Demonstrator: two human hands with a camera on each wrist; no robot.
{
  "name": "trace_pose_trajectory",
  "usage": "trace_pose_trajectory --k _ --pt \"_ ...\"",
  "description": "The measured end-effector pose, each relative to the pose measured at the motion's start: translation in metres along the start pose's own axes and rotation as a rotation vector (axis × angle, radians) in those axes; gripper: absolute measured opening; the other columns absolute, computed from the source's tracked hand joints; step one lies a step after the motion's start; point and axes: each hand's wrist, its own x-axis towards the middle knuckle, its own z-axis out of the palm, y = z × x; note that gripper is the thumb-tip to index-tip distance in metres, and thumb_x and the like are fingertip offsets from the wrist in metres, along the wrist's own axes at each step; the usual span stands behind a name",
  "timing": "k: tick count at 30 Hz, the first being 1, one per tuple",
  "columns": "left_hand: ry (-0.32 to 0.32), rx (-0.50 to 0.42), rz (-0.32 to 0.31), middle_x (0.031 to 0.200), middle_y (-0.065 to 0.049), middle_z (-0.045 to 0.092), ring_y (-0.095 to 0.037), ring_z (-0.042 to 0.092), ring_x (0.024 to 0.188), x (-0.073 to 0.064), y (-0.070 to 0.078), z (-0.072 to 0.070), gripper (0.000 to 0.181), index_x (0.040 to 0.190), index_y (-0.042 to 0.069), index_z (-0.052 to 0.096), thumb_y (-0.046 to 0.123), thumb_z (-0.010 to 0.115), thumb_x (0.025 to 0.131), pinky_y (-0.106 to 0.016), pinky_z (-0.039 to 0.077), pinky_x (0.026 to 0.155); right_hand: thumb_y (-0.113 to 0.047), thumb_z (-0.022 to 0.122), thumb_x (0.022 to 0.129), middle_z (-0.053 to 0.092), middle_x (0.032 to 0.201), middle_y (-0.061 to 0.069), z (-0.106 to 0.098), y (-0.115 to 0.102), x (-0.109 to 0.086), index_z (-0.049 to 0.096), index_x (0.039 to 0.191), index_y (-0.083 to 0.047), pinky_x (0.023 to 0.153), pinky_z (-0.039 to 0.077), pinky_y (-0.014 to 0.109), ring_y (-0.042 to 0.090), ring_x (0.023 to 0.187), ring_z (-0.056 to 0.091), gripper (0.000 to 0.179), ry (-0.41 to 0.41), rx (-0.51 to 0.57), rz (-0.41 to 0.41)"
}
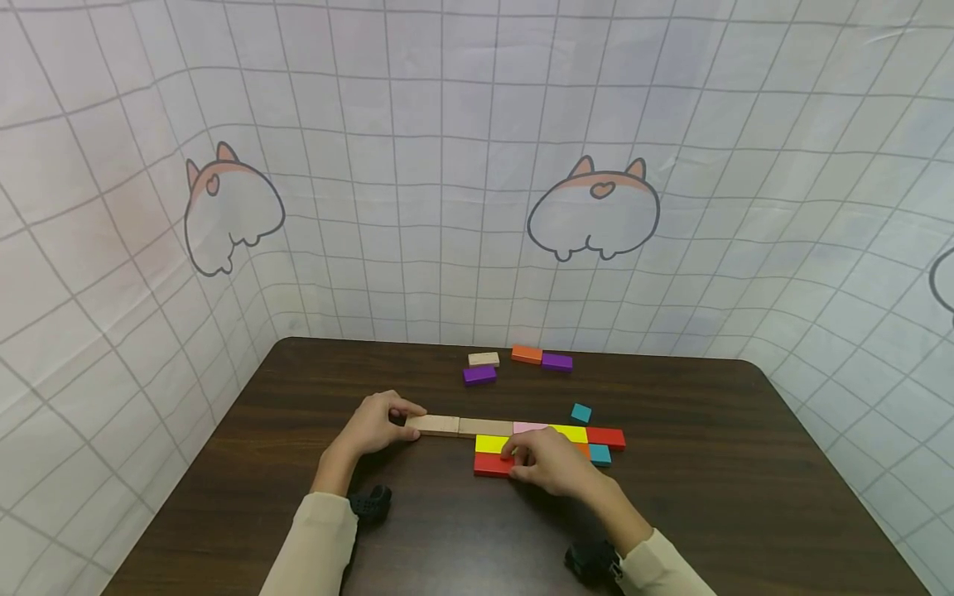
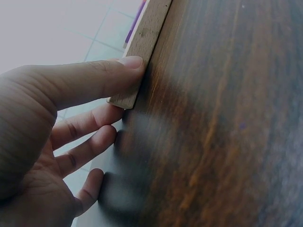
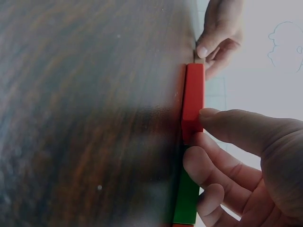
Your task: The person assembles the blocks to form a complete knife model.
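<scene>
My left hand (image 1: 376,422) pinches the left end of a plain wooden block (image 1: 434,425) between thumb and forefinger. Its other fingers lie off the block in the left wrist view. That block heads a row with a second wooden block (image 1: 486,427), a pink block (image 1: 529,427), a yellow block (image 1: 568,434) and a red block at the right end (image 1: 605,438). My right hand (image 1: 551,463) pinches the right end of the front red block (image 3: 194,94) with thumb and forefinger. Beside it lies a green block (image 3: 187,203), hidden by the hand in the head view.
Behind the front red block sits another yellow block (image 1: 492,444). A teal block (image 1: 599,454) is at the layout's right. Loose blocks lie farther back: teal (image 1: 581,413), two purple (image 1: 479,376), orange (image 1: 527,354) and wooden (image 1: 484,359). A gridded cloth (image 1: 417,207) surrounds the dark table (image 1: 246,463).
</scene>
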Motion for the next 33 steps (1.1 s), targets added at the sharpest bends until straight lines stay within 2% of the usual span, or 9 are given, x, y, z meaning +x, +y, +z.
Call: trace_pose_trajectory --k 24,33 --pt "-0.002 0.004 -0.015 0.097 0.000 0.064 -0.019 0.050 0.089 0.000 0.002 -0.001 0.028 0.110 0.021 0.082 0.017 0.086 0.082 -0.034 0.042 0.079 -0.018 0.079 0.090 0.065 0.078 -0.011 0.000 0.003 0.002 0.075 0.106 -0.016 0.067 0.048 0.025 0.006 0.069 0.055 0.017 -0.004 0.012 0.010" --pt "-0.003 -0.009 0.000 0.096 0.000 0.064 -0.019 0.050 0.088 0.000 0.000 -0.001 0.029 0.110 0.021 0.081 0.017 0.087 0.082 -0.035 0.043 0.079 -0.017 0.075 0.094 0.070 0.087 -0.006 -0.016 0.009 -0.003 0.074 0.110 -0.013 0.066 0.051 0.023 0.007 0.072 0.059 0.017 0.047 0.124 -0.028"
